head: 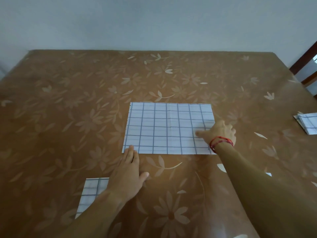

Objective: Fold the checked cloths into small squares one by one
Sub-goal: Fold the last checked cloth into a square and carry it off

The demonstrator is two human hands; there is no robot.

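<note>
Setting: brown flower-patterned worktop (68, 100) against a pale wall (154, 23), seen from above and in front of the person.
Left hand (127, 176): flat, fingers straight and together, gripping nothing. Its fingertips press the near left corner of the checked cloth (164, 129).
Right hand (221, 133): at the cloth's right edge, thumb lying on the fabric. The fingers are hidden behind the back of the hand, so I cannot tell whether it pinches the edge or only rests there. A red thread bracelet (221, 142) circles the wrist.
Checked cloth: white with blue lines, flat as a wide rectangle mid-worktop, with 1 faint crease (171, 117) running front to back through its centre.
Other cloths: a second checked cloth (92, 191) lies by the left forearm, partly covered by it. A folded stack (308, 124) sits well apart at the right edge of view.
Risk 1: the next fold probably carries the right edge over to the left. If the left fingertips lift early, the cloth may slide on the glossy cover and its edges miss each other.
Risk 2: if the rectangle is already doubled, catching only 1 layer would split the layers and skew the square.
Risk 3: the left forearm could drag the second cloth out of place.
</note>
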